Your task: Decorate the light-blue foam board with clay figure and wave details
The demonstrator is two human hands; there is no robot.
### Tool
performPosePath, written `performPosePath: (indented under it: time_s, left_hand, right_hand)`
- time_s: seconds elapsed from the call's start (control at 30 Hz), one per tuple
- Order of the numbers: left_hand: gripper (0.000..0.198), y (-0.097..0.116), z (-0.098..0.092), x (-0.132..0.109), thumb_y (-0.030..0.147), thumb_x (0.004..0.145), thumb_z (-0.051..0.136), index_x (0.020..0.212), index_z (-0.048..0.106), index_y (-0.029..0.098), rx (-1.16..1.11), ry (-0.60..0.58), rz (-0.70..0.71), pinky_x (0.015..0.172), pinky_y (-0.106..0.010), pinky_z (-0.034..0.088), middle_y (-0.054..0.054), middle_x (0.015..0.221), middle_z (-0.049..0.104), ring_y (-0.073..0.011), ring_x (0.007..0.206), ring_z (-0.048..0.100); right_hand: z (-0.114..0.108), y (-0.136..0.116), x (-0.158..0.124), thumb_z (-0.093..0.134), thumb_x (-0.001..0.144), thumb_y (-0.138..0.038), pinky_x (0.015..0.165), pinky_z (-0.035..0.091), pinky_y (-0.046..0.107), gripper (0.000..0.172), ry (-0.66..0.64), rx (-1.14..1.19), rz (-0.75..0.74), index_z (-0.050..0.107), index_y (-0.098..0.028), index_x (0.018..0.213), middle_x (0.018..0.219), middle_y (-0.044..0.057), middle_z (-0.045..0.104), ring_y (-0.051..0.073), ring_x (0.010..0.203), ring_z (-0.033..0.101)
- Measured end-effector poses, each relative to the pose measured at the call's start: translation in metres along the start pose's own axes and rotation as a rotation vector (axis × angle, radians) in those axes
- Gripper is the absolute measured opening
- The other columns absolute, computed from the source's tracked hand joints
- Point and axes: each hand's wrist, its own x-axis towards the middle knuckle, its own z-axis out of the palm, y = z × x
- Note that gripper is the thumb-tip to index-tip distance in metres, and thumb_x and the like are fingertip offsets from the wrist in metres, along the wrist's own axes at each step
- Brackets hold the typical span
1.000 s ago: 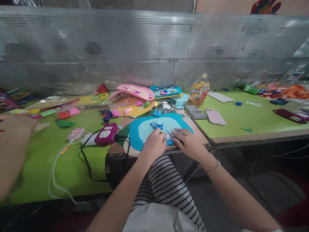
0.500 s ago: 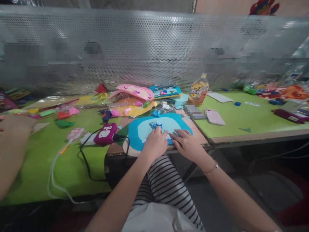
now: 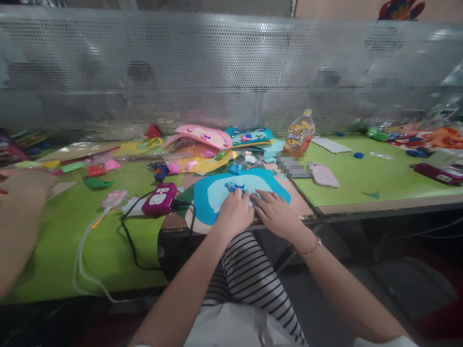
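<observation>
A round blue felt sheet [image 3: 206, 205] with a pale blue centre lies at the table's near edge in front of me. A small blue felt figure [image 3: 235, 184] sits on its far part. My left hand [image 3: 235, 214] rests on the felt with fingers curled, its fingertips touching the figure; whether it grips anything is hidden. My right hand [image 3: 277, 214] lies flat on the felt just beside it, fingers spread and pointing left.
A purple device [image 3: 159, 199] with a black cable and a pink one [image 3: 114, 197] with a white cable lie left. Felt pieces [image 3: 202, 136], a snack bag [image 3: 299, 135] and a pink phone [image 3: 324, 175] lie behind. Another person's arm [image 3: 18, 217] is far left. A perforated screen [image 3: 231, 72] backs the table.
My left hand has crept forward to the blue figure. My right hand has slid left, closer to the left hand, and flattened on the felt.
</observation>
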Motion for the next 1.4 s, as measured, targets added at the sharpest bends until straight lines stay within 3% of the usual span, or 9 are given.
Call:
performPosePath:
  time_s: [0.17, 0.3, 0.4, 0.57, 0.7, 0.83, 1.0, 1.17, 1.4]
  left_hand:
    - [0.031, 0.002, -0.0028, 0.0026, 0.026, 0.086, 0.042, 0.11, 0.055, 0.01, -0.011, -0.007, -0.026, 0.08, -0.038, 0.046, -0.014, 0.102, 0.052, -0.0263, 0.093, 0.055]
    - [0.023, 0.0013, -0.0018, 0.0007, 0.023, 0.084, 0.043, 0.1, 0.055, 0.011, -0.03, 0.02, -0.027, 0.081, -0.038, 0.046, -0.014, 0.099, 0.052, -0.0265, 0.093, 0.054]
    - [0.025, -0.0004, 0.0008, -0.0005, 0.022, 0.084, 0.044, 0.103, 0.054, 0.01, -0.048, 0.046, -0.026, 0.082, -0.037, 0.046, -0.013, 0.1, 0.052, -0.0262, 0.095, 0.054]
    - [0.042, -0.0017, 0.0025, -0.0004, 0.022, 0.085, 0.043, 0.125, 0.045, 0.013, -0.039, 0.053, 0.005, 0.082, -0.037, 0.045, -0.012, 0.104, 0.052, -0.0247, 0.093, 0.054]
    - [0.03, -0.001, 0.0018, -0.0007, 0.023, 0.085, 0.042, 0.111, 0.054, 0.013, -0.031, 0.044, -0.013, 0.081, -0.036, 0.045, -0.012, 0.1, 0.052, -0.0246, 0.093, 0.054]
    - [0.021, -0.001, 0.0015, -0.0016, 0.021, 0.083, 0.044, 0.1, 0.054, 0.013, -0.049, 0.05, -0.03, 0.082, -0.036, 0.045, -0.011, 0.099, 0.052, -0.0248, 0.094, 0.054]
    - [0.026, -0.0016, 0.0011, -0.0016, 0.022, 0.083, 0.045, 0.107, 0.051, 0.012, -0.083, 0.046, -0.044, 0.083, -0.037, 0.045, -0.012, 0.101, 0.052, -0.0257, 0.097, 0.054]
    - [0.027, -0.002, 0.0019, -0.0022, 0.022, 0.084, 0.044, 0.107, 0.052, 0.012, -0.106, 0.05, -0.055, 0.083, -0.037, 0.045, -0.012, 0.1, 0.053, -0.0258, 0.097, 0.054]
    - [0.035, -0.0025, 0.003, -0.0048, 0.023, 0.086, 0.042, 0.119, 0.052, 0.014, -0.095, 0.06, -0.044, 0.083, -0.035, 0.045, -0.012, 0.102, 0.052, -0.0243, 0.098, 0.054]
  right_hand:
    - [0.0015, 0.001, -0.0026, 0.029, 0.095, -0.033, 0.095, 0.041, 0.044, 0.045, 0.02, -0.01, 0.003, 0.048, -0.017, 0.133, 0.134, 0.012, 0.049, 0.028, 0.119, 0.045]
    - [0.0016, -0.0006, -0.0022, 0.029, 0.095, -0.033, 0.095, 0.041, 0.043, 0.045, 0.017, -0.006, 0.016, 0.048, -0.016, 0.132, 0.132, 0.012, 0.05, 0.027, 0.116, 0.047]
    - [0.0021, -0.0018, -0.0021, 0.03, 0.095, -0.033, 0.096, 0.04, 0.043, 0.044, 0.025, -0.007, 0.038, 0.049, -0.016, 0.131, 0.131, 0.012, 0.052, 0.027, 0.115, 0.047]
    - [0.0047, -0.0015, -0.0033, 0.031, 0.095, -0.033, 0.096, 0.04, 0.043, 0.047, 0.045, -0.024, 0.036, 0.042, -0.015, 0.137, 0.131, 0.013, 0.051, 0.028, 0.115, 0.047]
    - [0.0049, -0.0015, -0.0033, 0.031, 0.095, -0.034, 0.094, 0.041, 0.044, 0.046, 0.037, -0.05, 0.029, 0.043, -0.021, 0.137, 0.132, 0.012, 0.05, 0.028, 0.114, 0.048]
    - [0.0046, -0.002, -0.0024, 0.031, 0.095, -0.036, 0.095, 0.04, 0.043, 0.045, 0.038, -0.053, 0.04, 0.046, -0.019, 0.134, 0.13, 0.013, 0.051, 0.028, 0.114, 0.048]
    - [0.0069, -0.001, -0.0029, 0.032, 0.095, -0.036, 0.094, 0.041, 0.043, 0.045, 0.056, -0.054, 0.035, 0.046, -0.018, 0.134, 0.13, 0.014, 0.051, 0.028, 0.115, 0.048]
    - [0.0067, -0.0009, -0.0028, 0.03, 0.095, -0.037, 0.095, 0.041, 0.045, 0.05, 0.067, -0.075, 0.042, 0.036, -0.02, 0.141, 0.138, 0.013, 0.045, 0.029, 0.119, 0.046]
    - [0.0024, -0.0027, -0.0015, 0.031, 0.095, -0.037, 0.09, 0.043, 0.043, 0.044, 0.019, -0.087, 0.036, 0.045, -0.026, 0.135, 0.135, 0.011, 0.049, 0.029, 0.119, 0.047]
